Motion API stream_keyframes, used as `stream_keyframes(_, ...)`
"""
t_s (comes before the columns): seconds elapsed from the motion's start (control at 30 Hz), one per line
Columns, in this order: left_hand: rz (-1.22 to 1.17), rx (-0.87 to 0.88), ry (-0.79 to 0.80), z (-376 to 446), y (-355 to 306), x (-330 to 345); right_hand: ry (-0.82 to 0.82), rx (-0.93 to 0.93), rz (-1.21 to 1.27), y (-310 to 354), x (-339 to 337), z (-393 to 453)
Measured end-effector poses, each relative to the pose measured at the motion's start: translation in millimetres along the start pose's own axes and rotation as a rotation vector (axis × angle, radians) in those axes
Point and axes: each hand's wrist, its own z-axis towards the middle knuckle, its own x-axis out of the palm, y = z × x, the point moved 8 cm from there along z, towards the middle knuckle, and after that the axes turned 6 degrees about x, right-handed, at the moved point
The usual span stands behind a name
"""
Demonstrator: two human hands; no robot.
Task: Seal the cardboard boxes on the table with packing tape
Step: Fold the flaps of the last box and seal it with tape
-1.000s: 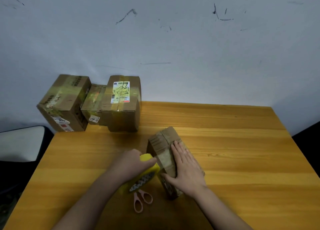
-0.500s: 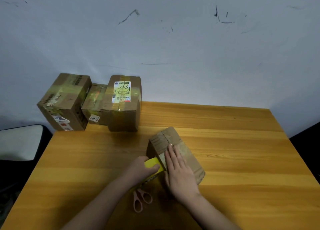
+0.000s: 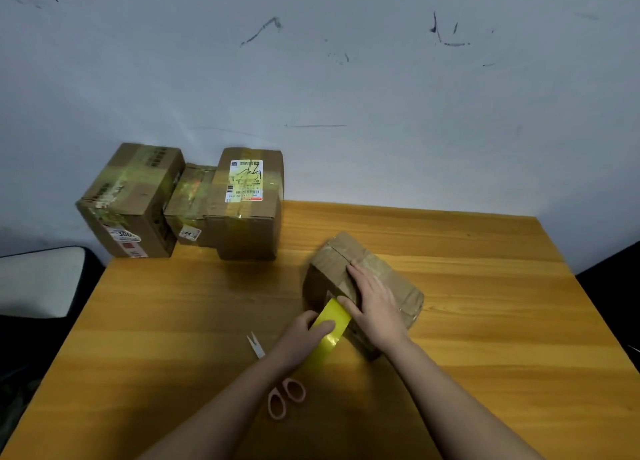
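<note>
Head view, tape roll (image 3: 330, 324) within left fingers (image 3: 320, 327)

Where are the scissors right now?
In the head view, the scissors lie on the table near its front edge, partly under the left forearm, left of the box being taped.

scissors (image 3: 277, 383): middle hidden under left forearm | tape roll (image 3: 329, 331): partly behind left hand (image 3: 301, 338)
</note>
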Motion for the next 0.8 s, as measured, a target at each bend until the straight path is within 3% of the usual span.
stream_keyframes(0.23,-0.092,0.057,0.093,-15,24,11,-0.021,-0.022,-0.06,-1,2,1)
stream_keyframes(0.43,0.276,0.106,-0.065,-16,12,-11,-0.052,-0.048,-0.082,1,2,0)
stream_keyframes(0.67,0.361,-0.271,0.039,8,50,-9,-0.073,-0.049,-0.1,3,3,0)
stream_keyframes(0.8,0.232,-0.326,0.067,24,43,-1,-0.089,-0.046,-0.199,7,-6,6)
